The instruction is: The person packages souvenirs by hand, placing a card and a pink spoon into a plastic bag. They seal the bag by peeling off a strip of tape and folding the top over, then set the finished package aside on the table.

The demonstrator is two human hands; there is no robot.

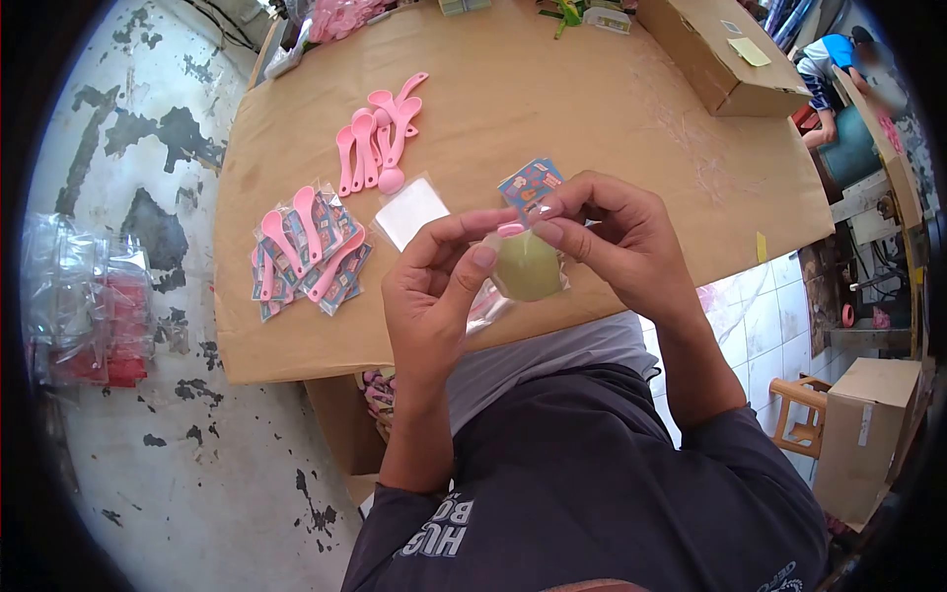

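Observation:
In front of my chest, my left hand [441, 281] and my right hand [619, 237] pinch the top of a small clear plastic bag with a rounded yellow-green item [530, 268] in it. A small pink piece [510, 230] shows at the item's top, between my fingers; its kind I cannot make out. Just beyond my fingertips lies a blue printed card [530, 183]. A stack of white squares [412, 212] is left of it. Further left, packed pink spoons with printed cards [306, 247] form a pile. Loose pink spoons [365, 143] lie behind that pile.
Brown paper covers the table [533, 89]. A cardboard box [725, 59] stands at its far right. Clear plastic packs [94, 306] are at far left. A wooden stool [797, 414] and another carton [863, 434] stand right. A person [829, 74] works at upper right.

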